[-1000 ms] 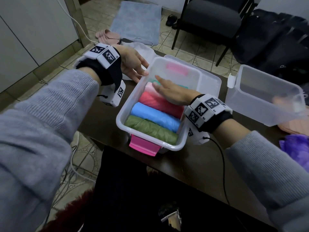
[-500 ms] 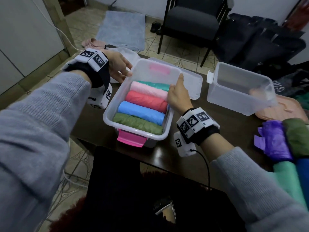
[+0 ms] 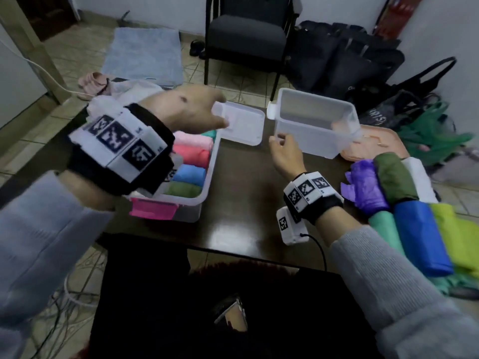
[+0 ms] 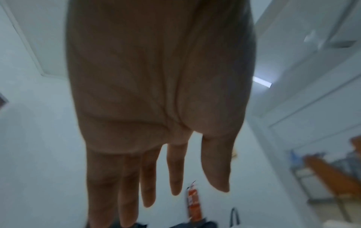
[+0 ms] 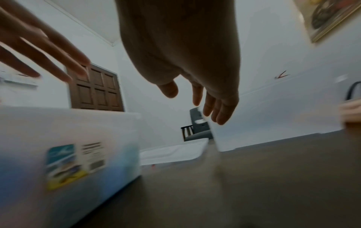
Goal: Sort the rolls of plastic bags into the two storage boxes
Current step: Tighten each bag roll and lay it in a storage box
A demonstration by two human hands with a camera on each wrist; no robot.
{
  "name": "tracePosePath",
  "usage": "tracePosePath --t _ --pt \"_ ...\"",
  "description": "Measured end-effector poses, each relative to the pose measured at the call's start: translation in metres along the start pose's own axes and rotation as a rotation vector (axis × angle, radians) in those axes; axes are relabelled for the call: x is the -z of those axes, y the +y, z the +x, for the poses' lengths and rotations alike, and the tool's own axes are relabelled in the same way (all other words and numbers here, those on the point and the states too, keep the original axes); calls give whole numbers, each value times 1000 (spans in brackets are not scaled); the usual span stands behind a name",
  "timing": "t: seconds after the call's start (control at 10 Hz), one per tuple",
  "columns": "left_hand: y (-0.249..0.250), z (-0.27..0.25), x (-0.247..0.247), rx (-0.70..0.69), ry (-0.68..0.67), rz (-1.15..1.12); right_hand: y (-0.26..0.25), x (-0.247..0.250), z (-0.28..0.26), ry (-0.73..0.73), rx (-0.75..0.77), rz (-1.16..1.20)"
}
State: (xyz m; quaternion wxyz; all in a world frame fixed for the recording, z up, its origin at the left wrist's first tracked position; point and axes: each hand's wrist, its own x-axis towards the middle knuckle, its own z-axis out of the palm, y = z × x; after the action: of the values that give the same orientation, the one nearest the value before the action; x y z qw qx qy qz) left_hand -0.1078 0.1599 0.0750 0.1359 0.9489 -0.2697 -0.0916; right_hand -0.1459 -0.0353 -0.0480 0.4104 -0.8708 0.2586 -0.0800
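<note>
The left storage box [image 3: 210, 169] holds pink, coral, blue, green and teal rolls [image 3: 190, 174] side by side. My left hand [image 3: 217, 112] hovers above it with straight fingers [image 4: 148, 185] and holds nothing. The second storage box [image 3: 315, 141], clear and with nothing in it, stands to the right. My right hand [image 3: 278, 141] is at that box's near left corner, fingers [image 5: 216, 111] relaxed and holding nothing; contact with the wall is unclear. Loose rolls lie at the table's right: purple [image 3: 364, 185], dark green [image 3: 394, 177], blue [image 3: 421, 237], teal [image 3: 383, 229] and yellow-green [image 3: 456, 229].
A clear lid [image 3: 245, 125] lies flat between the two boxes. A pink lid [image 3: 375, 143] lies behind the second box. The dark table [image 3: 246, 203] shows bare wood between the boxes. A black chair [image 3: 246, 35] and dark bags [image 3: 344, 63] stand beyond it.
My right hand has left the filled box and moved right to the second box's corner. My left hand has lifted off the filled box's left rim and now hovers over it.
</note>
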Motion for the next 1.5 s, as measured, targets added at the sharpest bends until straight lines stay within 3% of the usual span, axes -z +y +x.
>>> tracePosePath --t 0.1,0.2,0.3,0.4,0.5,0.6,1.0,1.3,1.5 --pt "44 -16 -23 -150 -33 -127 28 34 5 81 -57 -75" --pt "80 -16 -86 -212 -134 -200 58 80 8 243 -163 -197" --pt "89 -10 -138 -167 -229 -199 76 113 8 347 -251 -306" --pt "92 -13 -195 -109 -234 -130 96 142 3 441 -387 -448" --pt "90 -22 -228 -91 -209 -142 113 155 2 425 -524 -490" --pt "85 -26 -243 -123 -158 -100 121 158 3 358 -583 -501" --pt "71 -33 -259 -99 -3 24 131 153 15 374 -614 -609" --pt "70 -33 -261 -98 9 19 110 143 7 435 -381 -685" --pt "68 -32 -263 -103 14 22 74 100 -34 284 0 -560"
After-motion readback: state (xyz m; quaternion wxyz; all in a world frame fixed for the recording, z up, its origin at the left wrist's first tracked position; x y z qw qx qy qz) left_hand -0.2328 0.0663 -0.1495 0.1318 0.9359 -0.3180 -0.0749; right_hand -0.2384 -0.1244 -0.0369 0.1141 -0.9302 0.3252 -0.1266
